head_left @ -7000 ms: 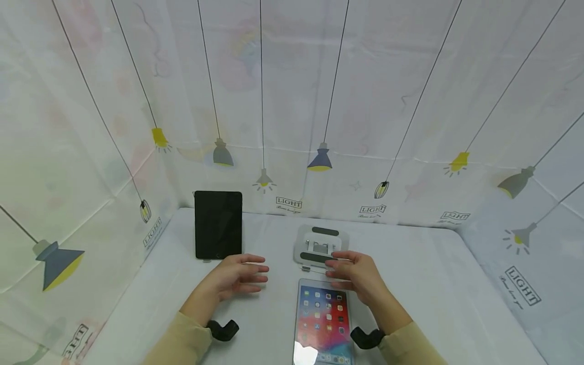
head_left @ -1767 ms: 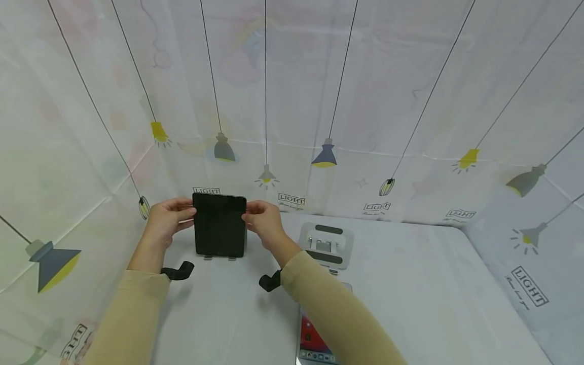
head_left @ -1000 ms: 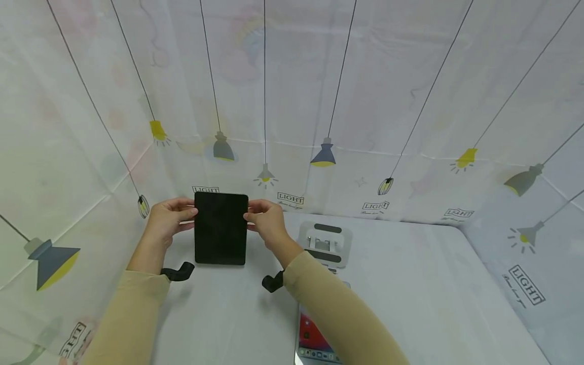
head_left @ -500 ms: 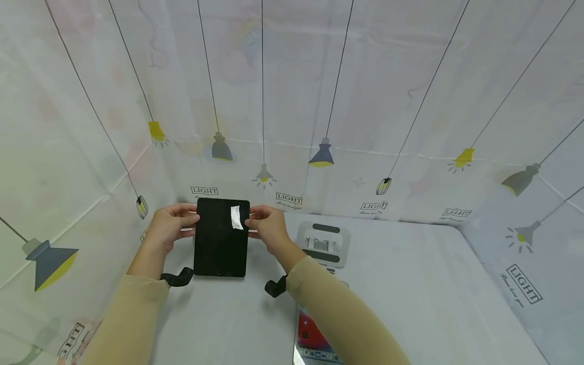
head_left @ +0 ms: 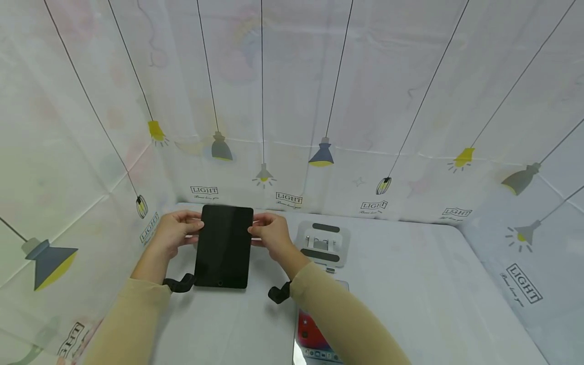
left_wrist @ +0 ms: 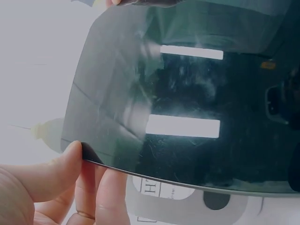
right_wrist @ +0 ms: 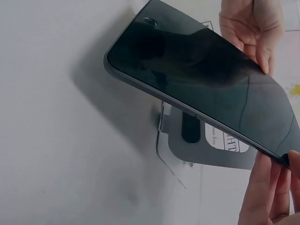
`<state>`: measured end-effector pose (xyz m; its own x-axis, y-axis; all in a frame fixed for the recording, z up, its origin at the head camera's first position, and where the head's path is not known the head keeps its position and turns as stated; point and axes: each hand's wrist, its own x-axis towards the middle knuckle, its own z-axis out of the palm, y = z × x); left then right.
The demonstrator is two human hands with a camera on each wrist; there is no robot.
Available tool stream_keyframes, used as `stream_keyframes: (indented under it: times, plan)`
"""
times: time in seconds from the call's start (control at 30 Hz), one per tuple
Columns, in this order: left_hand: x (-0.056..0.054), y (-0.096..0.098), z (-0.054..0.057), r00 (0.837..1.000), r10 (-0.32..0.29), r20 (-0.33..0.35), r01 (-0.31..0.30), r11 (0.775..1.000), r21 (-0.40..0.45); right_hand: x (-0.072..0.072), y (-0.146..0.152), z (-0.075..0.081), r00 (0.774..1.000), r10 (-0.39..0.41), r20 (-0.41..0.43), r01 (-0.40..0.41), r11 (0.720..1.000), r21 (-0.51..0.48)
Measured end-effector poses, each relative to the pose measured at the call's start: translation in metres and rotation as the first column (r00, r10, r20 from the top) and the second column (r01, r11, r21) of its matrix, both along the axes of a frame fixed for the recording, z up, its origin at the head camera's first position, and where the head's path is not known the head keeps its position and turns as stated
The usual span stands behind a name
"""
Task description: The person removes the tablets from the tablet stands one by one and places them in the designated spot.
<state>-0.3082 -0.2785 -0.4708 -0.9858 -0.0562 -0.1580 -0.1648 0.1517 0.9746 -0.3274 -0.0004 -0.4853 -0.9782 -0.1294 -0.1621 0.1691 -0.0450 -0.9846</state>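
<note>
Both hands hold a black tablet by the upper part of its two long edges. The left hand pinches one edge, thumb on the front glass and fingers behind. On the opposite edge, the right hand has the same kind of grip. The tablet's screen is dark and reflects light strips in the left wrist view. Behind it, the right wrist view shows a grey tablet stand with a dark pad, apart from the tablet's lower end. In the head view the tablet covers this stand.
A second, pale stand with dark pads is to the right of the hands. Nearer the body lies another tablet with a lit screen, partly under the right sleeve. A printed curtain rises behind the white table.
Earlier both hands were apart and empty. They then took hold of the black tablet on its stand. It has come off the stand's lower clips and moved toward the body.
</note>
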Motion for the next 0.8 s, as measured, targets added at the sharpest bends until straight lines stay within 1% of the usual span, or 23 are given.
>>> stream_keyframes:
  times: [0.17,0.3,0.43,0.47,0.57,0.8]
  plan:
    - [-0.001,0.003,-0.008,1.0,-0.008,0.018,0.008,1.0,-0.01,0.005,0.005,-0.005,1.0,0.003,0.014,-0.003,1.0,-0.001]
    - [-0.002,0.008,-0.011,0.999,-0.008,0.034,0.009,0.999,-0.031,0.006,0.008,-0.009,0.999,-0.009,0.037,0.009,1.0,-0.003]
    - [0.0,0.011,-0.014,0.999,-0.015,0.048,0.017,0.999,-0.047,0.008,0.01,-0.011,0.998,-0.014,0.066,0.014,1.0,-0.001]
    - [0.001,0.011,-0.015,0.999,-0.023,0.05,0.026,0.998,-0.052,0.009,0.011,-0.011,0.997,-0.012,0.072,0.012,1.0,-0.001]
    - [0.003,0.013,-0.02,0.997,-0.023,0.068,0.027,0.998,-0.054,0.012,0.014,-0.013,0.997,0.0,0.078,0.0,1.0,0.003]
    - [0.008,0.019,-0.03,0.996,-0.027,0.084,0.031,0.998,-0.047,0.018,0.02,-0.023,0.994,0.02,0.106,-0.02,1.0,0.0]
